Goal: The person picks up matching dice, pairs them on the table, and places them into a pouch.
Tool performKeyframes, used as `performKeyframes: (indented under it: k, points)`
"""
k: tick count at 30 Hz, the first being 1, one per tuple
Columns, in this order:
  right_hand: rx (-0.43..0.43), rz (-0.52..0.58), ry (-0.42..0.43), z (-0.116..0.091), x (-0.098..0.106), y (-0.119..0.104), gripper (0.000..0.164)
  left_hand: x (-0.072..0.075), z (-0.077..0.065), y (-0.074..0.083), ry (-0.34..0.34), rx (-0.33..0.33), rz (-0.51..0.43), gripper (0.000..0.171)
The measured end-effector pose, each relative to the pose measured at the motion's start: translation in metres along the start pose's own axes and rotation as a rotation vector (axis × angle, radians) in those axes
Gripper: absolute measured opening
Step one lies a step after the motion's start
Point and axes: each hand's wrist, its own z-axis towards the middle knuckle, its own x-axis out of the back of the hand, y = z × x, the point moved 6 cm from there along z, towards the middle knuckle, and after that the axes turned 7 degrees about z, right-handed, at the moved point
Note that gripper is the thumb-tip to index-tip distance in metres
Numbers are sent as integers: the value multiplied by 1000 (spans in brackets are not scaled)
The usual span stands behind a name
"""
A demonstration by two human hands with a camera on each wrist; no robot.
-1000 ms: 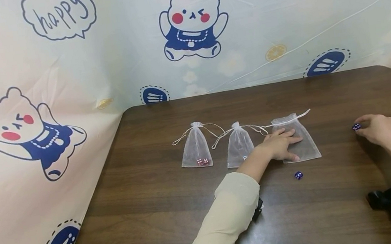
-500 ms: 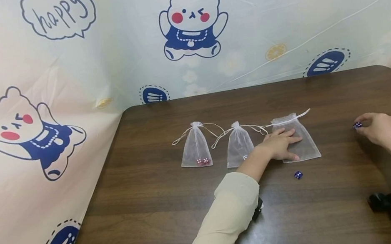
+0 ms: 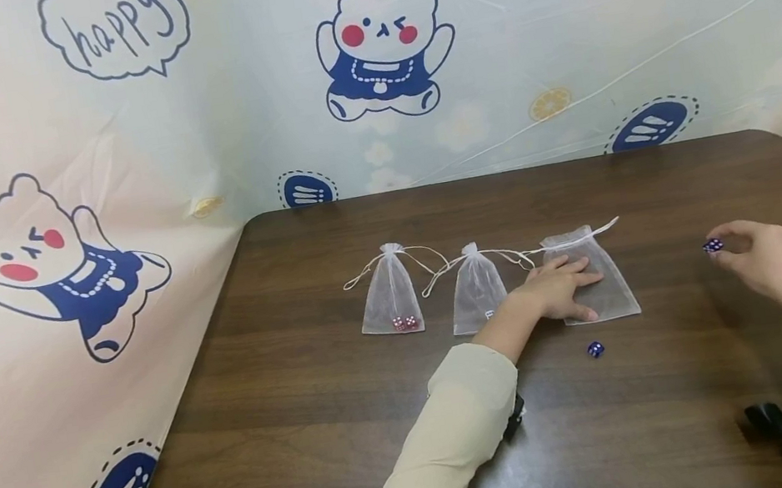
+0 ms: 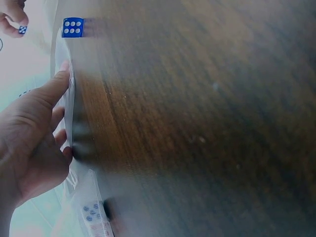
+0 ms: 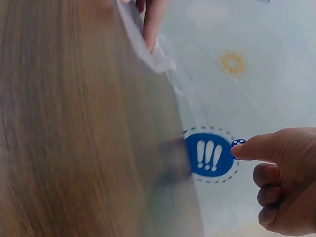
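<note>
My left hand (image 3: 561,292) rests with fingers spread on a flat white organza drawstring bag (image 3: 604,279), the rightmost of three. Its lower edge lies near a loose blue die (image 3: 596,349), which shows six white dots in the left wrist view. To the right, my right hand (image 3: 781,262) pinches another blue die (image 3: 712,246) between thumb and forefinger. The right wrist view shows this pinched die (image 5: 238,143) held off the tabletop, the other fingers curled in.
Two cinched organza bags lie to the left: one (image 3: 389,295) with red dice (image 3: 405,324), and a middle one (image 3: 475,290) with a white die (image 3: 489,314), partly behind the left forearm. The brown table (image 3: 361,451) meets a printed cloth (image 3: 517,23) at its back edge.
My right hand has lifted the pinched blue die off the table, and its wrist has shifted slightly to the right. The left hand stays on the bag.
</note>
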Motion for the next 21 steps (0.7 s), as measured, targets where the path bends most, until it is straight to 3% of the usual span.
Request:
performKeyframes:
  k: [11, 21]
  points:
    - [151, 46, 27, -23, 3, -41, 24, -1, 2, -1, 9, -5, 2, 68]
    - [279, 55, -59, -35, -19, -66, 25, -1, 1, 0, 9, -5, 3, 68]
